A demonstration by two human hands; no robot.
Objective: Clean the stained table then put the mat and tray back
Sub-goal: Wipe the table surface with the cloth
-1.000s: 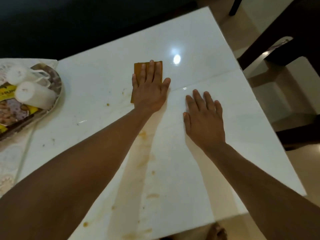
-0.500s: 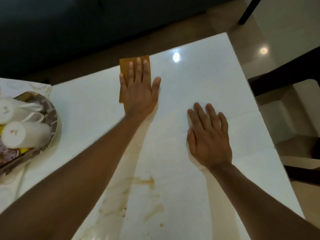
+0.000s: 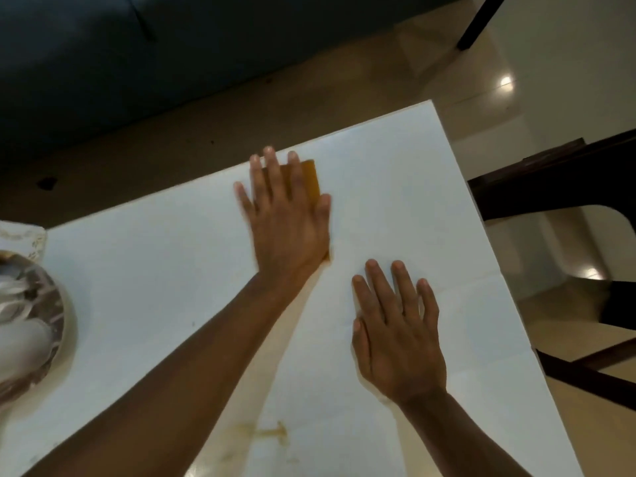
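The person's left hand (image 3: pixel 287 222) lies flat on a folded orange-brown cleaning cloth (image 3: pixel 309 180) at the far edge of the glossy white surface (image 3: pixel 155 270), its fingers (image 3: pixel 272 170) spread and reaching just past that edge. The cloth sits under the palm, showing only beside the index finger. The right hand (image 3: pixel 401 342) rests palm-down nearby, fingers slightly spread, holding nothing. One more push outward could likely slide the cloth off the edge. Brown stains (image 3: pixel 272 433) near the person remain unwiped. The round patterned tray (image 3: pixel 51 332) with white cups waits at the left, on a lacy mat (image 3: pixel 32 237), near enough for a wide sweep to knock.
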